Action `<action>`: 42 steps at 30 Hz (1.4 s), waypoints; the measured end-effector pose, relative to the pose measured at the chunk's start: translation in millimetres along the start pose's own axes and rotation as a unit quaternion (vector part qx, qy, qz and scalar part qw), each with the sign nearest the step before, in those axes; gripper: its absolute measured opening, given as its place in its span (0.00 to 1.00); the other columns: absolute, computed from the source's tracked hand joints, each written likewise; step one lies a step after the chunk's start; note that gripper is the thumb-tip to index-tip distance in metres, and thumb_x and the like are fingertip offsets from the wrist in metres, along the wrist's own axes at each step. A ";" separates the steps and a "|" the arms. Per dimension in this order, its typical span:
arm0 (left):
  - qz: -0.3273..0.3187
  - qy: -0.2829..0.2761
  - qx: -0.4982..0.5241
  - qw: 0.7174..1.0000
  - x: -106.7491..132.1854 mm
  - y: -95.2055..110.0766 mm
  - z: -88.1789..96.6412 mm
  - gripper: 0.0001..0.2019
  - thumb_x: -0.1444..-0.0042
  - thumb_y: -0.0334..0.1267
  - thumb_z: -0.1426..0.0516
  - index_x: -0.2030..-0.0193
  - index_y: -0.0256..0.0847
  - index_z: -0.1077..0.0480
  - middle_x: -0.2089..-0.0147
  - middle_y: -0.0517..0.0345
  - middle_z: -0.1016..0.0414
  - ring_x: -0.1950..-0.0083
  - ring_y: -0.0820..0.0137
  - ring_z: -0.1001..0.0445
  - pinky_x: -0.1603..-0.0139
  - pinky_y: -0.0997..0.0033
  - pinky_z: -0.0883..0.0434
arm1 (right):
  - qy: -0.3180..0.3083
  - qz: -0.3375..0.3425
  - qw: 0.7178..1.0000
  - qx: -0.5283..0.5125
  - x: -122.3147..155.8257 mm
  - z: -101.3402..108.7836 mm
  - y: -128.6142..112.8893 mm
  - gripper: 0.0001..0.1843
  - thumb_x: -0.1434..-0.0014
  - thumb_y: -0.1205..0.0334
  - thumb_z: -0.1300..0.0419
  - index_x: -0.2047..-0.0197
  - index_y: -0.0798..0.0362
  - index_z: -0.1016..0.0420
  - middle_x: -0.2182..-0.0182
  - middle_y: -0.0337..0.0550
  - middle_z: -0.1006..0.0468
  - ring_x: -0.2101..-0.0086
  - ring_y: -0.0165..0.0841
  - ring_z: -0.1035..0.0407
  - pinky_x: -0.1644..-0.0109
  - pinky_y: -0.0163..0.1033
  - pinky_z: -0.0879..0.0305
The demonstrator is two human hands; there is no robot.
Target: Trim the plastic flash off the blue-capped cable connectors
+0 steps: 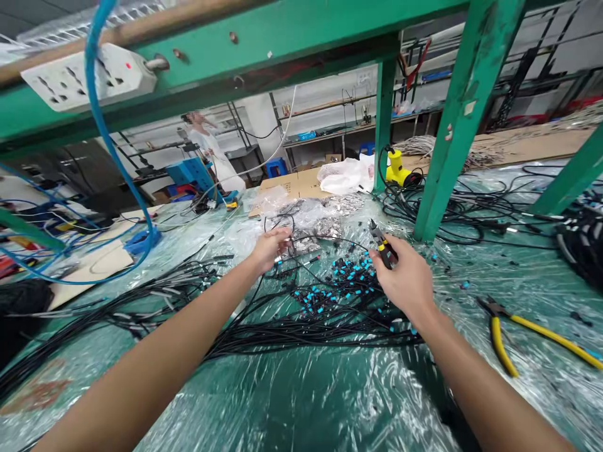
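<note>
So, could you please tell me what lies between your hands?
Black cables with blue connectors lie on clear plastic sheeting between the left hand and right hand, in the head view.

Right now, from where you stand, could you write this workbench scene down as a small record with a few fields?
left hand: over thin black cables
right hand: holding small yellow-handled pliers
under the hands: blue-tipped connectors
also on bench: larger yellow-handled pliers, on clear plastic sheeting
background: a standing person
</note>
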State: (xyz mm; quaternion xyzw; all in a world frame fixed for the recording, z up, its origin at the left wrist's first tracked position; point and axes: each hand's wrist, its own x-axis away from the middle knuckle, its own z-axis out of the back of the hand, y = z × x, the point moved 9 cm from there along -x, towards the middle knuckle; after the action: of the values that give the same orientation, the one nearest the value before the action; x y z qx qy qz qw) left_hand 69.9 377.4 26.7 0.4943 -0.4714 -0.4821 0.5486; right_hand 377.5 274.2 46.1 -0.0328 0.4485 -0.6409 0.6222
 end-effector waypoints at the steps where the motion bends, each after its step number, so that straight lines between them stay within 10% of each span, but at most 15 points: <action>1: 0.008 -0.036 -0.016 0.999 5.4 -2.0 -11.5 0.23 0.62 0.48 0.31 0.62 0.37 0.25 0.61 0.53 0.22 0.71 0.78 0.30 0.68 0.76 0.37 | 0.002 -0.001 1.000 0.004 -0.5 -0.5 1.4 0.21 0.39 0.51 0.46 0.46 0.48 0.28 0.56 0.44 0.23 0.61 0.39 0.28 0.61 0.41 0.38; 7: -0.020 -0.262 -0.260 0.929 54.6 -11.5 -58.2 0.18 0.47 0.47 0.39 0.51 0.45 0.24 0.54 0.49 0.20 0.59 0.66 0.24 0.58 0.66 0.30 | -0.009 0.003 1.000 0.014 -0.2 -7.7 4.9 0.21 0.39 0.52 0.46 0.45 0.47 0.29 0.54 0.43 0.23 0.58 0.41 0.28 0.61 0.41 0.38; 14: -0.079 -0.254 -0.538 0.800 47.5 -34.7 2.3 0.05 0.54 0.32 0.40 0.70 0.42 0.23 0.70 0.56 0.22 0.67 0.67 0.27 0.62 0.70 0.36 | -0.021 0.007 0.999 0.039 2.0 -9.0 1.7 0.19 0.38 0.50 0.46 0.46 0.45 0.30 0.54 0.40 0.23 0.57 0.42 0.28 0.62 0.41 0.38; 20: -0.123 -0.252 -0.602 0.748 67.0 -41.1 11.4 0.10 0.48 0.33 0.45 0.62 0.43 0.24 0.62 0.52 0.22 0.57 0.63 0.26 0.53 0.68 0.36 | -0.018 0.010 0.999 0.034 3.2 -10.6 0.7 0.19 0.39 0.51 0.45 0.46 0.45 0.30 0.52 0.39 0.24 0.56 0.41 0.28 0.60 0.41 0.38; 26: -0.139 -0.168 -0.592 0.776 88.4 3.0 24.9 0.15 0.39 0.45 0.53 0.58 0.42 0.28 0.59 0.53 0.26 0.60 0.65 0.28 0.59 0.70 0.36 | -0.013 0.016 0.999 0.035 2.6 -8.8 -1.3 0.19 0.39 0.52 0.45 0.46 0.46 0.29 0.53 0.42 0.23 0.58 0.41 0.27 0.62 0.41 0.38; 30: -0.011 -0.055 -0.421 0.906 93.1 16.6 66.5 0.16 0.45 0.53 0.46 0.66 0.41 0.33 0.78 0.64 0.39 0.78 0.75 0.42 0.75 0.76 0.45 | -0.007 0.013 0.999 0.034 2.4 -7.6 -0.1 0.19 0.39 0.52 0.45 0.46 0.45 0.29 0.52 0.40 0.23 0.56 0.42 0.27 0.60 0.41 0.36; 33: -0.028 0.047 -0.207 0.977 98.5 32.1 93.4 0.13 0.50 0.48 0.42 0.68 0.40 0.37 0.79 0.67 0.45 0.79 0.78 0.47 0.78 0.78 0.49 | -0.006 0.007 0.999 0.031 2.5 -8.2 2.4 0.19 0.39 0.52 0.45 0.46 0.44 0.30 0.50 0.39 0.24 0.56 0.41 0.27 0.59 0.41 0.36; 36: -0.107 0.121 -0.097 0.982 100.5 50.3 113.3 0.14 0.49 0.46 0.43 0.70 0.40 0.43 0.75 0.66 0.45 0.78 0.80 0.47 0.78 0.79 0.47 | -0.012 -0.001 0.999 0.032 2.9 -9.7 4.1 0.19 0.39 0.51 0.45 0.46 0.43 0.30 0.52 0.38 0.24 0.57 0.40 0.27 0.60 0.41 0.36; 42: -0.117 0.171 -0.191 0.959 63.0 46.8 131.5 0.14 0.47 0.49 0.46 0.69 0.41 0.43 0.75 0.66 0.46 0.78 0.79 0.49 0.78 0.78 0.49 | -0.026 -0.026 0.999 -0.032 3.2 -10.3 5.5 0.20 0.42 0.51 0.43 0.46 0.44 0.28 0.54 0.42 0.24 0.56 0.44 0.30 0.57 0.45 0.39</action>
State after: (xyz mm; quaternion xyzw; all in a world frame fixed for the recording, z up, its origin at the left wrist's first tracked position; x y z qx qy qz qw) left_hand -52.2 305.4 84.7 0.5065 -0.2087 -0.5324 0.6453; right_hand 374.9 278.0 34.9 -0.0807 0.4516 -0.6414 0.6150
